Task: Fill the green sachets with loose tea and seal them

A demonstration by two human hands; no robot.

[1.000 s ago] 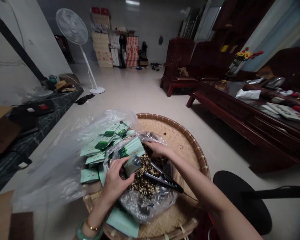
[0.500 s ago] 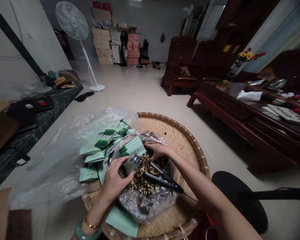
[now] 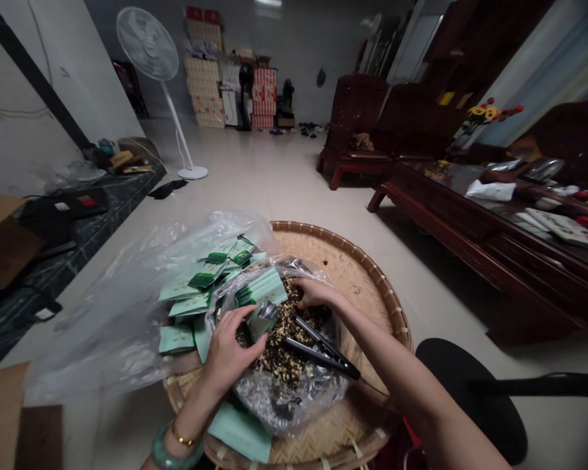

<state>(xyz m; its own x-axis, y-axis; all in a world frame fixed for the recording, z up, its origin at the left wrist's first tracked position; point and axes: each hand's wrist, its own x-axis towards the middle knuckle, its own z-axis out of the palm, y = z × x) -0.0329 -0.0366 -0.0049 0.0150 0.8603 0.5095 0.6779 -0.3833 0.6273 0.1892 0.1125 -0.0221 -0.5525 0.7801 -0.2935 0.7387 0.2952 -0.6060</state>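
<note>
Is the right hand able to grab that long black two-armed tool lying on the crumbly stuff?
Probably yes. The right hand is close by, at the dark-and-yellow dried flakes, and nothing seems to cover the long black two-armed tool.

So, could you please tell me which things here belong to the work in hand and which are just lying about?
Seemingly part of the work:
held packet, in the left hand
dried mix, at the right hand
clear bag
mint-green packets
black two-armed tool
woven tray

Seemingly just lying about:
white fan
stacked boxes
flowers
</note>
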